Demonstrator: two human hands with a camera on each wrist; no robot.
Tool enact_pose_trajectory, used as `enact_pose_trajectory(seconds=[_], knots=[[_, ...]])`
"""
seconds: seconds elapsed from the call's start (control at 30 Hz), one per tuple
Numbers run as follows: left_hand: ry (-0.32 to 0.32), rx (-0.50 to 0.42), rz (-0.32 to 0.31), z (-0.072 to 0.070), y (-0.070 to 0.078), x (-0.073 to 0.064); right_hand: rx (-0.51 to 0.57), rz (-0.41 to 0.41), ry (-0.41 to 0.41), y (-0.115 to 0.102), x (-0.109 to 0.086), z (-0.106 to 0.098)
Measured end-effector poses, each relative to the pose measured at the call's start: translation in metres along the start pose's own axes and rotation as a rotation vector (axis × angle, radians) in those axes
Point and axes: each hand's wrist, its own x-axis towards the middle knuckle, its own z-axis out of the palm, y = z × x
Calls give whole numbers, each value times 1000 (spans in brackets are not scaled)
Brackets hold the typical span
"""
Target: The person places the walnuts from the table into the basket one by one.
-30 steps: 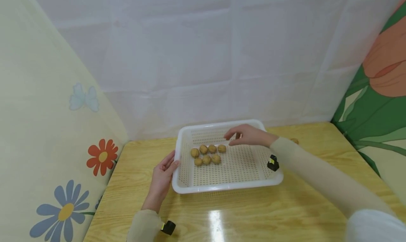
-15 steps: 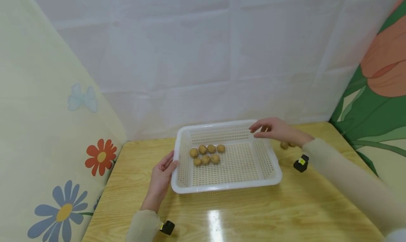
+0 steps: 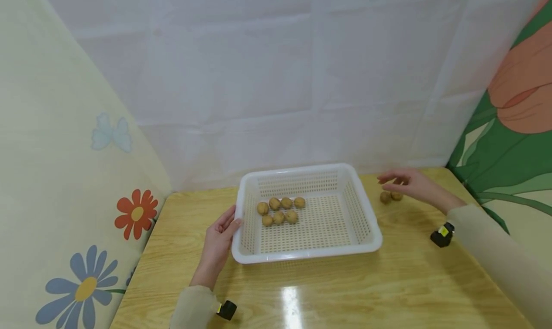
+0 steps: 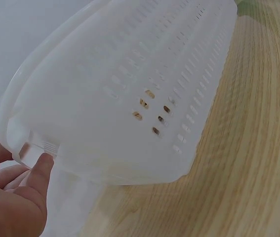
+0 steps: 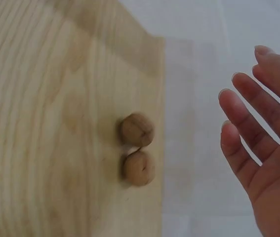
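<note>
A white plastic basket (image 3: 306, 258) with slotted walls sits on the table, and several walnuts (image 3: 286, 203) lie in two rows on its floor, toward the left. My left hand (image 3: 217, 242) grips the basket's left rim, thumb on one side and fingers curled at the other; the left wrist view shows the same hand (image 4: 19, 192) at the basket's corner. To the right of the basket, my right hand (image 3: 409, 182) hovers over two loose walnuts (image 3: 385, 197). In the right wrist view this hand (image 5: 268, 128) has relaxed, spread fingers, holds nothing and is apart from the two touching walnuts (image 5: 137, 130).
The wooden table (image 3: 336, 290) extends in front of the basket and to both sides. A white sheet (image 3: 258, 79) hangs close behind the basket. Flower-printed panels stand at the left (image 3: 86, 214) and right (image 3: 522, 166).
My right hand has moved from above the basket rightward, past its rim, to over the two loose walnuts, which now show. The left hand still grips the rim; the walnuts in the basket stay put.
</note>
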Motion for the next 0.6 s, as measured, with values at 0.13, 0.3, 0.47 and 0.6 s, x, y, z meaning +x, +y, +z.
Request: enact_pose_trajectory(seconds=[0.13, 0.3, 0.47, 0.6], knots=[[-4, -3, -7, -1, 0, 0, -7, 67, 21, 21, -9, 3], [0, -3, -12, -1, -1, 0, -26, 85, 56, 43, -16, 15], [7, -6, -10, 0, -1, -1, -63, 96, 91, 59, -18, 30], [0, -10, -12, 1, 0, 0, -108, 96, 109, 68, -15, 39]])
